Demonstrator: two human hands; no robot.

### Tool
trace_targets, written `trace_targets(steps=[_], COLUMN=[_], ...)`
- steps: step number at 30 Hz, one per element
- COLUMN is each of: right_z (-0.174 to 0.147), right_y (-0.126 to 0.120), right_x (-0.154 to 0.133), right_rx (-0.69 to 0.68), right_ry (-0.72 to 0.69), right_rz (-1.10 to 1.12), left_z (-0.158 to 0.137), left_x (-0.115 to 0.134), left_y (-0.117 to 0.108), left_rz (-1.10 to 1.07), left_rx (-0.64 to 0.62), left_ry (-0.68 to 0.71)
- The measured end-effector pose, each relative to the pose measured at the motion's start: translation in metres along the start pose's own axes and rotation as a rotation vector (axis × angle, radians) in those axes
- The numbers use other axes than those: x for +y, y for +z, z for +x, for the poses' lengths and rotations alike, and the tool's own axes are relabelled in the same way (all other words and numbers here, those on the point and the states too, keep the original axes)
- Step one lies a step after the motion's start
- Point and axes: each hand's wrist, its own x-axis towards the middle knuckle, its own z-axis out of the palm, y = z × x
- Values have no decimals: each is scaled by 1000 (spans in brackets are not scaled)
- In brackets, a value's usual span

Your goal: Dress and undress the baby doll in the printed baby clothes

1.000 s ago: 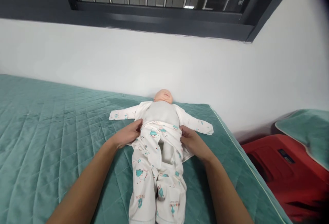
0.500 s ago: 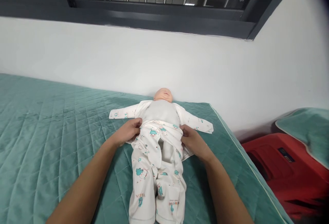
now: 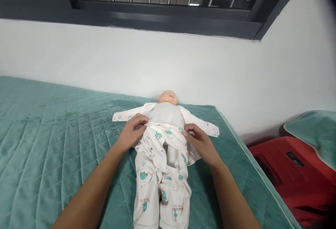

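Note:
A baby doll (image 3: 167,97) lies on its back, head toward the wall. It wears a white printed top (image 3: 202,125) with its sleeves spread and its front open over a grey-white torso (image 3: 166,114). White pants (image 3: 147,178) with teal animal prints cover the legs, with an opening at the crotch. At one side of the waistband, my left hand (image 3: 133,132) has thumb and fingers closed on the pants' edge. My right hand (image 3: 201,144) pinches the waistband at the other side. The top's lower edges show beneath the pants at both hips.
A green quilted cover (image 3: 65,134) spreads under the doll, its piped edge running down the right. Beyond that edge stands a red plastic object (image 3: 296,169), partly under another green cloth (image 3: 315,131). A white wall (image 3: 131,61) and dark-framed window (image 3: 162,19) stand behind.
Both hands have risen slightly from the hips toward the top of the waistband, with fingers arched higher. The doll stays in place.

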Motion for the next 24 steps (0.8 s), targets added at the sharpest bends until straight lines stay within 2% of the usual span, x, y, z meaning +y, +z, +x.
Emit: trace_targets(steps=[4,10,15,21,24], right_z=[1,2,2,4,3], right_y=[3,5,8,6,6], right_x=[1,1,3,-2,-1], right_rx=[-8,-26,36,-83,-96], right_ry=[-40,-90,-36,-106,-165], right_rz=[-58,-160,-88,-149,-187], left_z=[-1,0,2,4,5], left_x=[3,6,6,8,8], left_y=[3,9,9,4,5], left_rz=[99,155,11,31,69], left_rx=[-19,95,19,-54,-52], left_ry=[7,-207,-125,32,-11])
